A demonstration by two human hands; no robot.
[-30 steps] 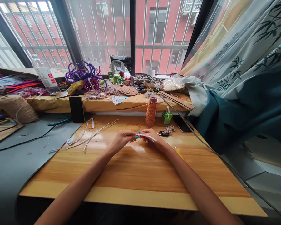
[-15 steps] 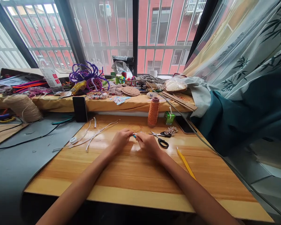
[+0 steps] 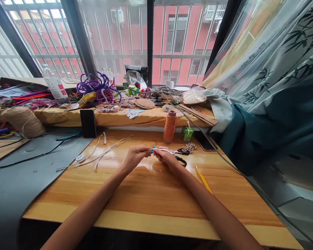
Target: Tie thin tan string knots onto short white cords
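Above the middle of the wooden table, my left hand [image 3: 137, 157] and my right hand [image 3: 165, 157] meet fingertip to fingertip. Both pinch a thin white cord [image 3: 163, 149], which runs from the left fingertips across the top of the right hand. Blue nails show where the fingers close on it. Black-handled scissors [image 3: 182, 160] lie just right of my right hand, partly covered by it. Fine orange thread [image 3: 148, 142] curls on the table behind my hands. Left of them lie several loose white cords [image 3: 111, 148].
A cone of orange twine [image 3: 169, 127] stands behind my right hand, with a green carton [image 3: 187, 133] and a dark phone [image 3: 203, 140] further right. Yellow tweezers [image 3: 203, 179] lie near my right forearm. An upright phone [image 3: 88, 123] and a twine roll [image 3: 23, 121] are left.
The white cord now shows stretched over my right hand, where before it was mostly hidden. My fingers have shifted slightly, and the view has tilted a little.
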